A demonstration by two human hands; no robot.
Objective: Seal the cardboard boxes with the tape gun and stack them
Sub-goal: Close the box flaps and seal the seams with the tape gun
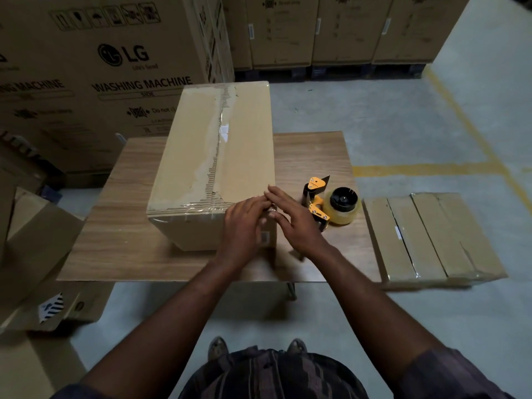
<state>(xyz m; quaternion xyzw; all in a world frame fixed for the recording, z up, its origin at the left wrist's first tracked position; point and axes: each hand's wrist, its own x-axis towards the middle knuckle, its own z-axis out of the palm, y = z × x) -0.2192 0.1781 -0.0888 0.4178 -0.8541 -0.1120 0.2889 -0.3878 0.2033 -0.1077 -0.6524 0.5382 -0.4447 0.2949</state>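
A closed cardboard box (201, 156) lies lengthwise on a small wooden table (121, 249), with clear tape along its top seam and across its near edge. My left hand (243, 228) rests flat on the box's near right corner, fingers spread. My right hand (290, 223) is beside it, fingers apart, touching the same corner and holding nothing. An orange and black tape gun (331, 204) with a roll of clear tape lies on the table just right of my right hand.
A flat taped cardboard box (431, 240) sits on the floor right of the table. An open carton (37, 254) stands at the left. Large washing machine cartons (100, 67) rise behind, more cartons on pallets (345, 30) at the back. Yellow floor lines (460, 168) run at right.
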